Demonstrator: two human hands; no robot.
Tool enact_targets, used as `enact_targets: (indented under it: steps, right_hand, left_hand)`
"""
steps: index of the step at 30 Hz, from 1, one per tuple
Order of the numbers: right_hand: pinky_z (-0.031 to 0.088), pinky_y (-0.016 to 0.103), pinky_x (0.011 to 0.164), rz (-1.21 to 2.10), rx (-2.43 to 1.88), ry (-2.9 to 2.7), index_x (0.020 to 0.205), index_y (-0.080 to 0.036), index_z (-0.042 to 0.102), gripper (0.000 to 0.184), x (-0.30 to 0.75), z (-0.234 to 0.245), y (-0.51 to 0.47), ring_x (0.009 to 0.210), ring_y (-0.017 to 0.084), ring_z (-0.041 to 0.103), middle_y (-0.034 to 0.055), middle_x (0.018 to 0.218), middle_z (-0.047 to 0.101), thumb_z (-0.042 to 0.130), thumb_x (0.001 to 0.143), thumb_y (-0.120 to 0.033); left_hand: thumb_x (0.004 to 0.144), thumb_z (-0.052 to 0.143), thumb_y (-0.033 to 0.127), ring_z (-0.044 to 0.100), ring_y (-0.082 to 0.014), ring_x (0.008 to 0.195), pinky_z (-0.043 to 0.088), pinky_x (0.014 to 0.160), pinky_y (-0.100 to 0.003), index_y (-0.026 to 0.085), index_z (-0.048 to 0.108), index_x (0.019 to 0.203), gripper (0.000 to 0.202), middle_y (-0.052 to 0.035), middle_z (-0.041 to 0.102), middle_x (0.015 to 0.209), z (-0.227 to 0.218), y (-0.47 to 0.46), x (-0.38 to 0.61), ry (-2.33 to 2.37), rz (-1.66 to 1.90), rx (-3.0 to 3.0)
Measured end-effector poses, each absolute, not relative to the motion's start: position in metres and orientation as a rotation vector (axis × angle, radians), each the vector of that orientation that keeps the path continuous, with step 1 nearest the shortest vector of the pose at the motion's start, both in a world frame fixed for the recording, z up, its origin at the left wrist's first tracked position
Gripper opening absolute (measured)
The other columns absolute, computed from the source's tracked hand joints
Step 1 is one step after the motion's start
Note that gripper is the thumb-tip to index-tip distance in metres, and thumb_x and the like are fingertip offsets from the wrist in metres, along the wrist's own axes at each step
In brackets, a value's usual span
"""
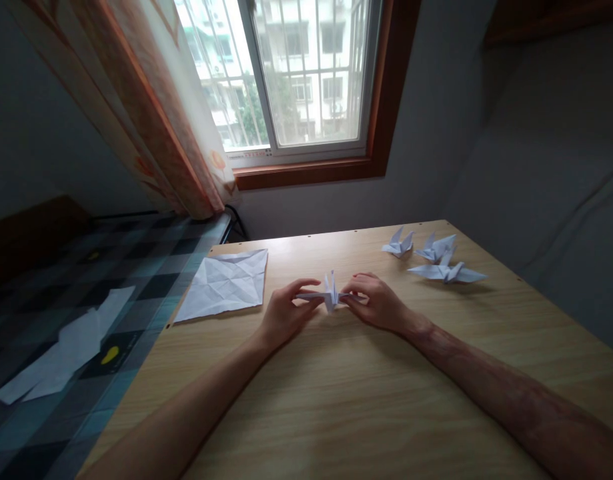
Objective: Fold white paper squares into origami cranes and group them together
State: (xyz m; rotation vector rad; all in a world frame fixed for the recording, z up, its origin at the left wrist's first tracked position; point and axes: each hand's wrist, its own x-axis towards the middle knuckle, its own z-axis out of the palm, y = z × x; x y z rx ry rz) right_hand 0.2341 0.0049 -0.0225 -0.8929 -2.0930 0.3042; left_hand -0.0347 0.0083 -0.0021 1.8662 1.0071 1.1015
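Observation:
A white folded paper crane (331, 295) is held between my two hands, just above the middle of the table. My left hand (289, 308) pinches the wing on its left side, thumb below and fingers above. On the other side my right hand (375, 300) grips the right wing between thumb and fingers. The narrow pointed parts of the crane stick upward between the hands. Parts of both wings are hidden behind my fingers.
Several finished paper cranes (447, 272) stand at the table's back right. A creased square sheet (225, 285) lies at the left edge of the wooden table (306, 400). Left of it, paper strips (69, 350) rest on a checked bed (16, 307). A window (311, 73) is behind.

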Motion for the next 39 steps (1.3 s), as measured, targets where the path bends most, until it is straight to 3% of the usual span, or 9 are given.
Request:
enact_targets:
  steps: [8,13,17,22,29,34,36,39]
  right_hand:
    - [0.05,0.037,0.086,0.197,-0.879,-2.111,0.091,-0.024,0.074,0.012,0.243,-0.015,0.006,0.077,0.022,0.066,0.0031,0.08,0.074,0.074,0.103,-0.023]
    - [0.052,0.038,0.087,0.178,-0.885,-2.128,0.092,-0.024,0.074,0.017,0.246,-0.011,0.005,0.08,0.022,0.069,0.0049,0.084,0.077,0.068,0.108,-0.029]
    - [0.053,0.038,0.087,0.159,-0.9,-2.148,0.095,-0.025,0.075,0.019,0.246,-0.013,0.005,0.082,0.022,0.071,0.005,0.086,0.079,0.065,0.11,-0.032]
    - [0.052,0.037,0.084,0.039,-0.876,-2.176,0.097,-0.024,0.075,0.015,0.246,-0.01,0.007,0.087,0.023,0.07,0.0069,0.094,0.078,0.064,0.107,-0.023]
    - [0.05,0.038,0.085,-0.141,-0.945,-2.267,0.099,-0.022,0.075,0.017,0.262,-0.011,0.01,0.086,0.024,0.067,0.0055,0.088,0.074,0.062,0.105,-0.015]
    - [0.056,0.04,0.086,0.045,-1.07,-2.285,0.105,-0.022,0.075,0.014,0.295,-0.016,-0.019,0.094,0.026,0.07,0.0099,0.102,0.077,0.062,0.105,-0.019]
    - [0.059,0.044,0.095,0.145,-1.085,-2.256,0.116,-0.024,0.076,0.016,0.311,-0.018,-0.033,0.109,0.029,0.072,0.0117,0.118,0.077,0.067,0.103,-0.022]
    - [0.057,0.049,0.111,0.233,-1.117,-2.259,0.136,-0.028,0.071,0.033,0.331,-0.02,-0.048,0.129,0.031,0.069,0.0116,0.142,0.072,0.068,0.103,-0.024]
  left_hand:
    - [0.09,0.089,0.047,0.085,-0.0248,0.088,0.07,0.083,-0.032,0.02,0.085,0.099,0.029,-0.0068,0.087,0.097,-0.004,0.017,-0.04,1.06,1.193,1.972]
    - [0.091,0.088,0.046,0.084,-0.0235,0.086,0.07,0.084,-0.033,0.02,0.086,0.097,0.026,-0.0059,0.087,0.096,-0.007,0.019,-0.041,1.059,1.218,1.998]
    - [0.094,0.086,0.042,0.084,-0.0239,0.085,0.07,0.084,-0.035,0.022,0.086,0.1,0.02,-0.0061,0.087,0.097,-0.01,0.021,-0.043,1.033,1.225,2.074]
    - [0.101,0.077,0.032,0.083,-0.0228,0.096,0.066,0.092,-0.039,0.026,0.085,0.1,0.011,-0.0079,0.087,0.104,-0.004,0.021,-0.043,0.903,1.22,2.347]
    - [0.097,0.073,0.018,0.079,-0.0227,0.099,0.062,0.094,-0.039,0.025,0.079,0.099,0.009,-0.006,0.084,0.108,-0.006,0.022,-0.045,0.986,1.14,2.53]
    - [0.092,0.07,0.011,0.077,-0.0225,0.1,0.059,0.092,-0.037,0.025,0.073,0.099,0.017,-0.0031,0.083,0.11,-0.011,0.022,-0.045,1.016,1.056,2.691]
    - [0.089,0.068,0.009,0.075,-0.023,0.099,0.058,0.092,-0.037,0.025,0.071,0.099,0.019,-0.0033,0.082,0.11,-0.009,0.022,-0.044,1.017,0.988,2.757]
    - [0.086,0.065,0.005,0.072,-0.0239,0.096,0.056,0.087,-0.037,0.024,0.068,0.099,0.023,-0.0041,0.079,0.106,-0.005,0.025,-0.043,1.053,0.894,2.837]
